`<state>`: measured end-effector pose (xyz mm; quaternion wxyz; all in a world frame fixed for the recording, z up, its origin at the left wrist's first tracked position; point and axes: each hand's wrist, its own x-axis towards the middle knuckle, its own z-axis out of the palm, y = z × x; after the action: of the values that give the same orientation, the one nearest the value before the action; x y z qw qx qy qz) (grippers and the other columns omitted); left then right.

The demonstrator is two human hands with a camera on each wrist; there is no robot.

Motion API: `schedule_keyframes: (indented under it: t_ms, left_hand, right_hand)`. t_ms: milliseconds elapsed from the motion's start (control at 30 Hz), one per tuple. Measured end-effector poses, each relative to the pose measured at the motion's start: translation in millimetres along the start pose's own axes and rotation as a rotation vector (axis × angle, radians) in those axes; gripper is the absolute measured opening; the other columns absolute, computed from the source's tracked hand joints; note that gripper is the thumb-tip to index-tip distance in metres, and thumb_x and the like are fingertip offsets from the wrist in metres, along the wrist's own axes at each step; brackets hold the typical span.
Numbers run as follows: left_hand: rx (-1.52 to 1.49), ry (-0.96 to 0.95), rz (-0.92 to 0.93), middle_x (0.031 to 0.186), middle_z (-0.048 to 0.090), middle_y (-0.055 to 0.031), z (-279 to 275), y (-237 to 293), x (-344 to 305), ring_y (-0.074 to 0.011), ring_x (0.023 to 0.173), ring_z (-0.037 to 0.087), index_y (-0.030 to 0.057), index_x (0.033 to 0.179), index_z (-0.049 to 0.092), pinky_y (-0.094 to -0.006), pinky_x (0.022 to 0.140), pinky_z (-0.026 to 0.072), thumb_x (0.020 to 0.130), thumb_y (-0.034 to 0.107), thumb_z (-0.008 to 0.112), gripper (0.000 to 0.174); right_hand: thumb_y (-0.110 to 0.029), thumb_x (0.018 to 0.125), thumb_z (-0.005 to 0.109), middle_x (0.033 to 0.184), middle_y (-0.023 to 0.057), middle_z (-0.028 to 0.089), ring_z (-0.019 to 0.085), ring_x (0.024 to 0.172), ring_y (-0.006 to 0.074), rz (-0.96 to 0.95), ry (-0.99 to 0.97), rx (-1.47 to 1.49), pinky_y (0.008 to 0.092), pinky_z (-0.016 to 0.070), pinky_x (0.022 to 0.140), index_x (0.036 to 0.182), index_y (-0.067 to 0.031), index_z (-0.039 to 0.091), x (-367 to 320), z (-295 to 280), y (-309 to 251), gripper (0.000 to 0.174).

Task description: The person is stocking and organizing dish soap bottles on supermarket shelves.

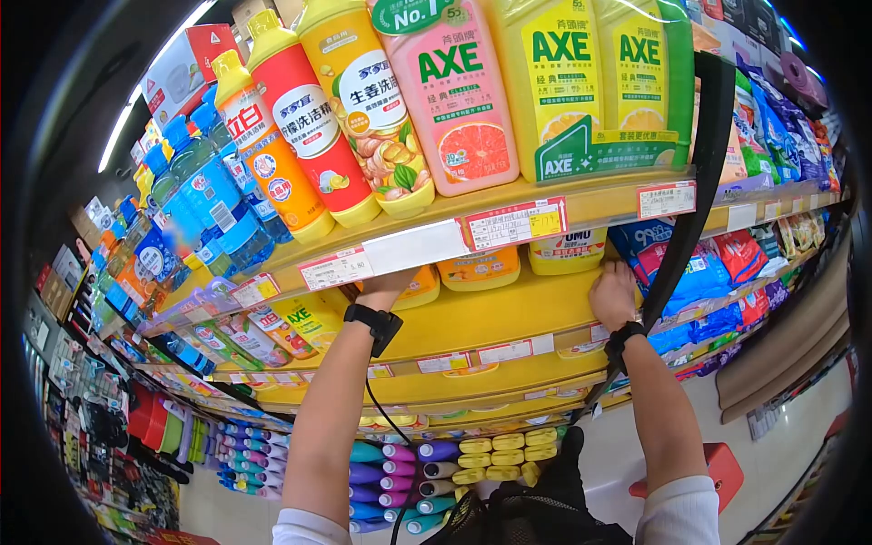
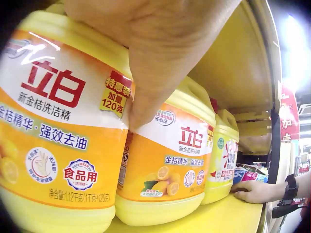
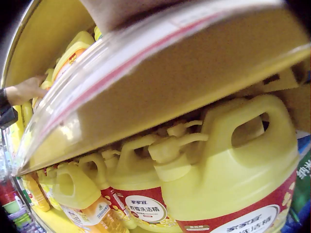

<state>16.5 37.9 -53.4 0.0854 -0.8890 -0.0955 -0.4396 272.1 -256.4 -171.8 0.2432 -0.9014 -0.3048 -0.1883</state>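
In the head view my left hand (image 1: pixel 385 285) reaches under the upper shelf's edge. The left wrist view shows that hand (image 2: pixel 165 53) over an orange-labelled yellow bottle (image 2: pixel 63 145), its thumb pointing down beside a second such bottle (image 2: pixel 167 165); its other fingers are hidden. My right hand (image 1: pixel 615 292) rests at the lower shelf's right side, near a white-labelled yellow bottle (image 1: pixel 568 252). Seen from the left wrist, the right hand (image 2: pixel 256 192) lies low on the shelf, fingers loosely bent and holding nothing visible. In the right wrist view, the left hand (image 3: pixel 28 90) touches a bottle.
Above the hands, the upper shelf edge (image 1: pixel 400 250) carries price tags and a row of tall bottles, including a pink one (image 1: pixel 454 100). A black post (image 1: pixel 695 200) stands right of the right hand. Below are lower shelves and bottles with red labels (image 3: pixel 146 206).
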Motion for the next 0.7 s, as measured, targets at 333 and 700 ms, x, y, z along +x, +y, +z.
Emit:
schedule_keyframes:
  t_ms: [333,700]
  left_hand:
    - [-0.056,-0.01,-0.087,0.11,0.07,-0.0107,-3.2,4.8,-0.6,-0.0312,0.103,0.065,0.0104,0.112,0.069,-0.043,0.088,0.0514,0.085,0.033,0.071,0.035]
    - [-0.077,0.082,-0.208,0.108,0.07,-0.0087,12.5,16.2,-1.8,-0.0304,0.099,0.066,0.0137,0.11,0.071,-0.0436,0.085,0.0521,0.08,0.044,0.075,0.042]
  right_hand:
    - [-0.01,0.084,0.054,0.117,0.0236,0.058,0.05,0.12,0.0379,-0.012,0.018,-0.004,0.0458,0.0361,0.108,0.112,0.0066,0.059,0.1,-1.8,-1.9,0.033]
    - [-0.01,0.085,0.055,0.116,0.0234,0.058,0.05,0.119,0.0379,-0.027,0.022,-0.026,0.0469,0.0345,0.108,0.112,0.0065,0.059,0.1,5.2,0.5,0.033]
